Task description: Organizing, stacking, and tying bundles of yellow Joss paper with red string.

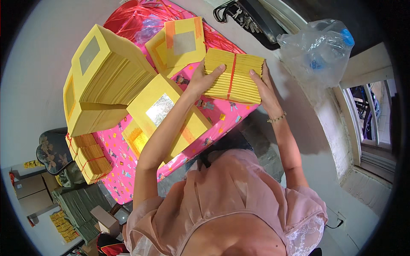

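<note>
Between my two hands is a bundle of folded yellow paper (pixel 245 76), bound round its middle with a red strip (pixel 232 74). My left hand (pixel 204 80) grips its left side, thumb lying on top. At the opposite side my right hand (pixel 263 83) clasps it, thumb also on the upper face; most fingers of both hands are hidden. Close to my left forearm lies a stack of yellow paper with a silver square (pixel 160 109). Just beyond the bundle stand yellow sheets with a silver square and orange edge (pixel 185 42).
A tall yellow paper stack (pixel 119 74) rises on the left of the pink patterned tablecloth (pixel 117 187). Tied bundles (pixel 90 160) sit at its left edge. Red plastic strands (pixel 128 19) spread at the back. Keys (pixel 247 21) and a clear plastic bag (pixel 318 49) lie on the right ledge.
</note>
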The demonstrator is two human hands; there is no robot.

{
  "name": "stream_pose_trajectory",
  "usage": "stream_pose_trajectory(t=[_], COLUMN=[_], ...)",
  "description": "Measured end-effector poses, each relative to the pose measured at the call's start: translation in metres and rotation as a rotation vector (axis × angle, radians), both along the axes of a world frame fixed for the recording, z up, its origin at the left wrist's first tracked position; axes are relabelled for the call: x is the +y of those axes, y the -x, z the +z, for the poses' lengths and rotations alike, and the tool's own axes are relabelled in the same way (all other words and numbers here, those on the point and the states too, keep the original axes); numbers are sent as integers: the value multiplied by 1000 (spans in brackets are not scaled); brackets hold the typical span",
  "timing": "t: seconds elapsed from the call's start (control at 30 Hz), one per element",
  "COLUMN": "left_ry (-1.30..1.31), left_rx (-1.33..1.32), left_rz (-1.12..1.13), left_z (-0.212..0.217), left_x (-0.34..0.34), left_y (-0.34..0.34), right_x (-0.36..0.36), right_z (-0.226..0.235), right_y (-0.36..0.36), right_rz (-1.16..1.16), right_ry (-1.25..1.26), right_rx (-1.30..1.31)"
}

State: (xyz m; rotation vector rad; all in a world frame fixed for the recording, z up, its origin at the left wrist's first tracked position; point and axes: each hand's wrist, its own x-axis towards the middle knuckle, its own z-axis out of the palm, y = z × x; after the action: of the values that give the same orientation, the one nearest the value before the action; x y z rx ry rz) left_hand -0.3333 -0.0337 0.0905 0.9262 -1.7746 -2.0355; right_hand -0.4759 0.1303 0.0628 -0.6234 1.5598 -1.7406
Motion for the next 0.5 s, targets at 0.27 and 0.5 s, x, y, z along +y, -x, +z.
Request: stream_pose_trajectory(t=[0.27, 0.5], left_ry=[148, 192], left_rx=[-58, -129], left_rz=[13, -1], left_z=[-18, -17], left_x=[-5, -5], left_y=[-3, -1], right_x=[22, 25], right_z=[-1, -2], right_y=[-24, -20], right_rz=[59, 135], right_ry=[10, -53], right_rx=[-18, 17])
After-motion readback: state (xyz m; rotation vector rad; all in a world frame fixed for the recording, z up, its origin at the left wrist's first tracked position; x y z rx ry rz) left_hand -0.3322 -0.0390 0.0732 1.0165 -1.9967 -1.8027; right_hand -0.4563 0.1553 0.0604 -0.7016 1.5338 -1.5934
